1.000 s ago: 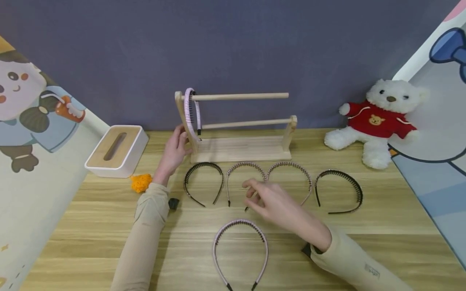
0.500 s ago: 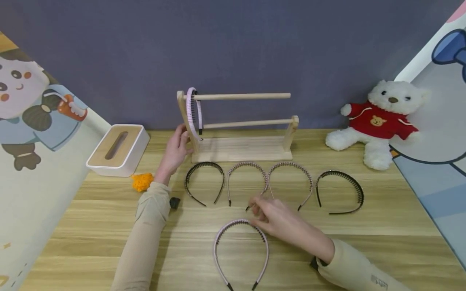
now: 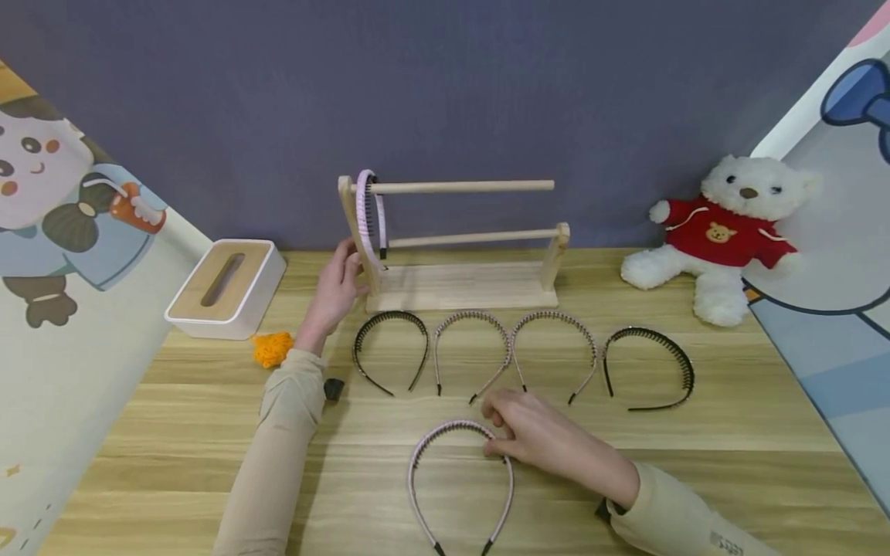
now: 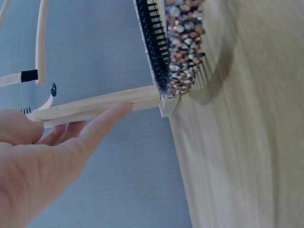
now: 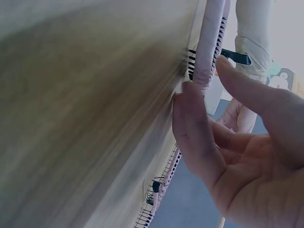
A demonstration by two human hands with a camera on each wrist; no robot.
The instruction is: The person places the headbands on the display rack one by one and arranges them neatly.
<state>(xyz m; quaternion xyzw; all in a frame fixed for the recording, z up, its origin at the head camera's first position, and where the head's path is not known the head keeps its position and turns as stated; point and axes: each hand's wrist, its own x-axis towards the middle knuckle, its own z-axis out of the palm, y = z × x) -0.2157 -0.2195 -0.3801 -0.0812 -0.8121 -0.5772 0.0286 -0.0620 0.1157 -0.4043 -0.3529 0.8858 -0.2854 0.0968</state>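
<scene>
The rack (image 3: 462,286) is pale, matt wood; the counter (image 3: 751,401) shows smooth wood grain. The front headband (image 5: 209,42) looks smooth, the leftmost headband (image 4: 183,47) rough with glittering beads. The bear (image 3: 726,232) is fluffy plush in cloth; the tissue box (image 3: 239,297), smooth white plastic and wood.

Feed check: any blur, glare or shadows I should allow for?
Right wrist: tabletop soft and smeared, top-right corner washed out; left wrist: the glittery headband casts a soft curved shadow; head: fairly sharp, shadow beside the left sleeve.
</scene>
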